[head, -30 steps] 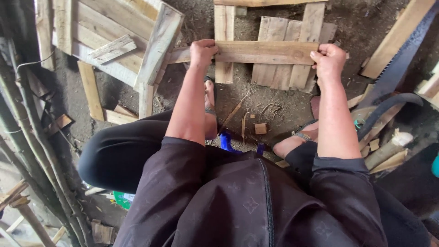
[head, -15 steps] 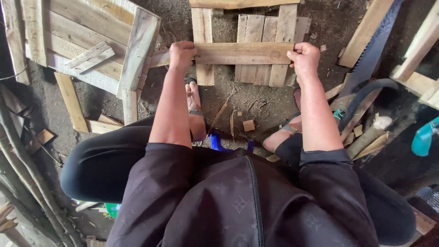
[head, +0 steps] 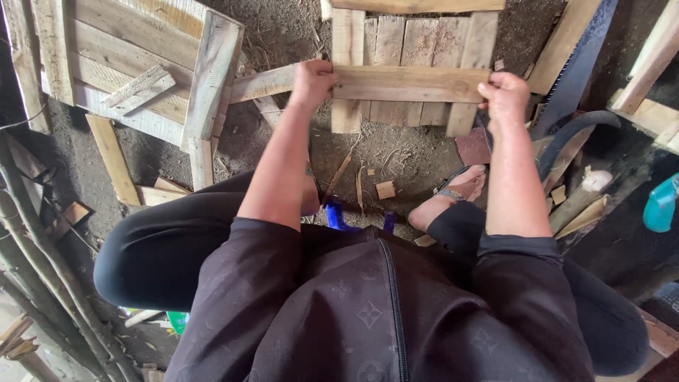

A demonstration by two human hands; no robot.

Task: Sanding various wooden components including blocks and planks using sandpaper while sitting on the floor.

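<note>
While the person crouches low over a dirt floor, the nearest thing in view is a dark patterned top with a centre zip point(head: 392, 311), and black trousers stretch over both bent knees. Just beyond the knees, two sandalled feet rest on the ground, the right foot point(head: 453, 194) plainly seen beside a small offcut of wood point(head: 385, 189), and something bright blue point(head: 338, 216) shows between the legs, too hidden to name.

Both bare forearms reach forward to a wooden slat point(head: 407, 83). It is a flat, rough-sawn board, pale brown with a dark knot near its right end, and it lies crosswise over several upright boards point(head: 417, 42) set side by side on the earth. The left hand point(head: 311, 81) is closed around the slat left of its middle, fingers wrapped over the top edge. The right hand point(head: 503, 95) clamps the right end the same way, fingers curled tight over the wood. The slat runs on to the left past the left hand toward a pallet-like frame point(head: 152, 71).

That frame is made of weathered grey-brown planks with coarse grain and splintered edges. A loose plank point(head: 109, 155) lies on the soil beside it. To the right, a long handsaw blade point(head: 576, 67) lies at a slant, dark metal with teeth along one edge, near a curved dark hose point(head: 576, 131). Thin bare poles point(head: 42, 255) lean at the far left, and a turquoise plastic object point(head: 661, 205) sits at the right edge.
</note>
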